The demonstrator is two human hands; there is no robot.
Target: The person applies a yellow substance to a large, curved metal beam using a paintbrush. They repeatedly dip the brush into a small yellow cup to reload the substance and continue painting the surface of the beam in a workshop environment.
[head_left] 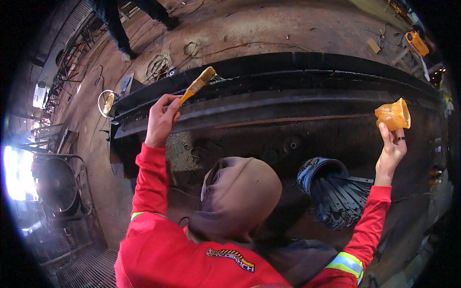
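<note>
My left hand is closed on the yellow handle of a paintbrush. The brush's yellowish bristles point up and to the right, over a long black metal beam that stretches across the view. I cannot tell whether the bristles touch the beam. Out to the right, the fingers of my right hand grip a translucent orange cup, crumpled-looking, with its wide mouth turned to the right. What the cup contains is hidden.
A bucket lies tipped, with dark flat metal strips spilling out. A round white-rimmed container stands beyond the beam's left end. At left is a large drum fan. Another person's legs show at upper left, near coiled cable.
</note>
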